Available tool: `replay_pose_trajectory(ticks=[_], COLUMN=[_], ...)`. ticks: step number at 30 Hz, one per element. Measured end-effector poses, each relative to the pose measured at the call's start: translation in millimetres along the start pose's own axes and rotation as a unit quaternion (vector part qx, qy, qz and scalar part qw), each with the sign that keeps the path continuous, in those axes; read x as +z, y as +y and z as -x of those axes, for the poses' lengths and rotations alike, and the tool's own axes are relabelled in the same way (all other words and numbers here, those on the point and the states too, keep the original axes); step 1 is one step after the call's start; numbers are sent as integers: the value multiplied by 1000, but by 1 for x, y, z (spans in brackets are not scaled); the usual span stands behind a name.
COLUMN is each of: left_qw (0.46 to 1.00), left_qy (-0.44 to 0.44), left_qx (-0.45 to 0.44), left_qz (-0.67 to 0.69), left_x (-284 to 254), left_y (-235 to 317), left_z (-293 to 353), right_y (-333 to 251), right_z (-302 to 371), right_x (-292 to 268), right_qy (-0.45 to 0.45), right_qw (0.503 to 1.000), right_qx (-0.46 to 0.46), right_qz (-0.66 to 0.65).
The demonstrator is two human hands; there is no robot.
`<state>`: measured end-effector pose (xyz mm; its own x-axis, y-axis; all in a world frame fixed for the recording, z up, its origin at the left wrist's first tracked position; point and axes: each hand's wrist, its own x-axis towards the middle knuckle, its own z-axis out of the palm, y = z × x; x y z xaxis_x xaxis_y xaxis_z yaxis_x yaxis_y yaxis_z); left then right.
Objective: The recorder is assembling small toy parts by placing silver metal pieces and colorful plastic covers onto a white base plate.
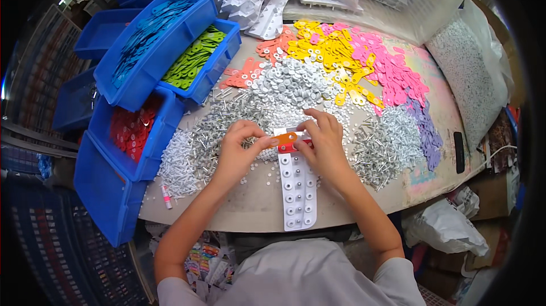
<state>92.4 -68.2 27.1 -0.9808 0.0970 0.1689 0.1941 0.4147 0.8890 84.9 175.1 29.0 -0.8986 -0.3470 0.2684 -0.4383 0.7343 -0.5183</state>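
Observation:
My left hand pinches the left end of a flat orange plastic piece with a rounded end and holes. Below it a similar red piece lies across the upper part of a white plastic strip. My right hand is closed at the right ends of these pieces, its thumb over the red one and its index finger by the orange one. Down the strip run white ring-shaped parts along both sides and metal pins along the middle. The strip extends toward the table's near edge. My fingers partly hide its top.
Piles of white caps, metal pins and white pegs cover much of the table. Yellow, pink and purple pieces lie beyond. Blue bins stand left; a bulging clear bag stands right.

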Motion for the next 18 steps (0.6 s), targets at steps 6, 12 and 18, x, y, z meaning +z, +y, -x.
replay_pose_trajectory(ticks=[6, 12, 18], left_qw=[995, 991, 986], left_qy=[5, 8, 11], left_qx=[40, 39, 49], left_qz=[-93, -129, -158], left_x=[32, 46, 51], left_y=[6, -3, 2], left_z=[-30, -30, -26], right_y=[-5, -3, -4], right_z=[7, 9, 9], right_x=[3, 6, 6], right_qy=[45, 49, 43], right_qw=[998, 997, 997], right_qx=[43, 53, 58], right_qz=[14, 15, 15])
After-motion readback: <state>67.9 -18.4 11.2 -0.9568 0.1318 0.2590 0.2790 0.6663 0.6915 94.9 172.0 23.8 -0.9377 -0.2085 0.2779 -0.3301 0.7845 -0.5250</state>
